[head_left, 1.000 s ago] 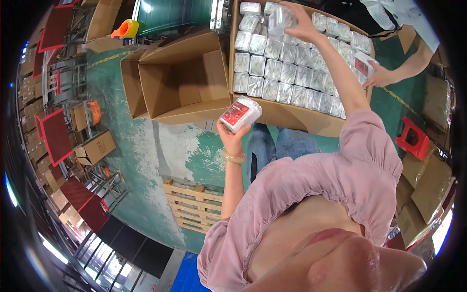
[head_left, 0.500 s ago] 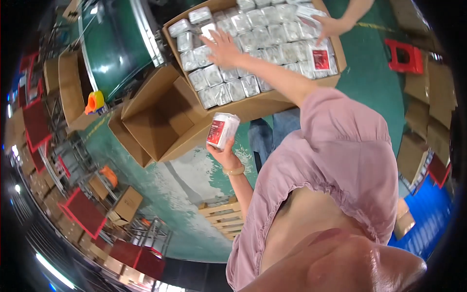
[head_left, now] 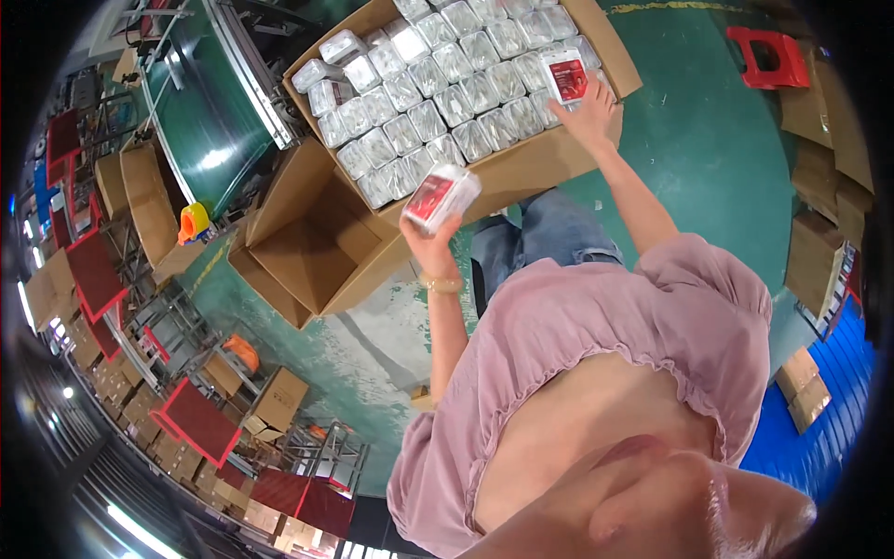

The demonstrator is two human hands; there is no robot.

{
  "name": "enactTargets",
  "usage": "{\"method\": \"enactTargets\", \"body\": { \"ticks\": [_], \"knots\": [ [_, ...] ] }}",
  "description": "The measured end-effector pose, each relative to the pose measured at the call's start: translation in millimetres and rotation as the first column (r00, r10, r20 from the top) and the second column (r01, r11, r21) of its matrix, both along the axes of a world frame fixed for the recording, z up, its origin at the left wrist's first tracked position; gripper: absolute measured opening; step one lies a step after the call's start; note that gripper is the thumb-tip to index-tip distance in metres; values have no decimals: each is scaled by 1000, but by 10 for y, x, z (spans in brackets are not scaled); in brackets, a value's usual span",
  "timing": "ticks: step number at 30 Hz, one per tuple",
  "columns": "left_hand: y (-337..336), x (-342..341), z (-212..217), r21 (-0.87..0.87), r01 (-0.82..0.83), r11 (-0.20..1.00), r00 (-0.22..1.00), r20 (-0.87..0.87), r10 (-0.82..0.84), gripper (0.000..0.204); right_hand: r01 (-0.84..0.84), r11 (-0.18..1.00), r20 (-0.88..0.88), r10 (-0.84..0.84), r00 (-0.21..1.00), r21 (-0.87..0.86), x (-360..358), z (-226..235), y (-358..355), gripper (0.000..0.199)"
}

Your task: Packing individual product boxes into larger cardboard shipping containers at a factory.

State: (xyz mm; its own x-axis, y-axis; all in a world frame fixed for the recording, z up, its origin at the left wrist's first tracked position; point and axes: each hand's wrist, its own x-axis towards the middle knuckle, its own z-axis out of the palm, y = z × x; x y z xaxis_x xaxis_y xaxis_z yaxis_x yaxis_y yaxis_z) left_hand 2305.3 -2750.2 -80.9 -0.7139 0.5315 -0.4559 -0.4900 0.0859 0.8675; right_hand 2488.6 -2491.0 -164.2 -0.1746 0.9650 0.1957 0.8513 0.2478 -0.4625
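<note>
While the left hand (head_left: pixel 430 244) pinched a red-labelled pack (head_left: pixel 433 197) by the big carton's (head_left: pixel 540 168) near rim, the right hand (head_left: pixel 591 114), fingers spread, touched a second labelled pack (head_left: pixel 565 79) atop the carton's right end, its grip unclear. Rows of silvery packs (head_left: pixel 454 104) seemed mostly settled, looser at the carton's far left; the labelled two sat outside them. An open box (head_left: pixel 358 279) stood at its left, green floor (head_left: pixel 694 168) at its right.

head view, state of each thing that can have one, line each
left hand, closed around red-and-white pack
right hand, at red-labelled pack; firmness of grip unclear
red-labelled pack, label up, on wrapped packs
large carton, open, filled with wrapped packs
smaller carton, open
conveyor belt, running or stopped unclear
</note>
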Motion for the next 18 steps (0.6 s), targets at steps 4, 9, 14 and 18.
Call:
{"method": "enactTargets", "body": {
  "ticks": [4, 9, 14, 18],
  "knots": [
    [307, 84, -13, 172, 187, 967, 982, -64, -179, 89, -97, 995, -153, 100, 983, 28, 176, 95, -91, 80],
    [1029, 591, 274, 282, 367, 886, 929, -165, -332, 96, -130, 974, -239, 174, 955, 187, 1144, 627, -120, 69],
    [1935, 1357, 306, 390, 522, 758, 853, -252, -458, 92, -39, 976, -226, 88, 970, 212, 2311, 851, 110, 64],
    [2802, 2131, 258, 423, 546, 723, 836, -224, -500, 86, 13, 979, -272, 44, 961, 202, 3218, 1015, 528, 64]
  ]
}}
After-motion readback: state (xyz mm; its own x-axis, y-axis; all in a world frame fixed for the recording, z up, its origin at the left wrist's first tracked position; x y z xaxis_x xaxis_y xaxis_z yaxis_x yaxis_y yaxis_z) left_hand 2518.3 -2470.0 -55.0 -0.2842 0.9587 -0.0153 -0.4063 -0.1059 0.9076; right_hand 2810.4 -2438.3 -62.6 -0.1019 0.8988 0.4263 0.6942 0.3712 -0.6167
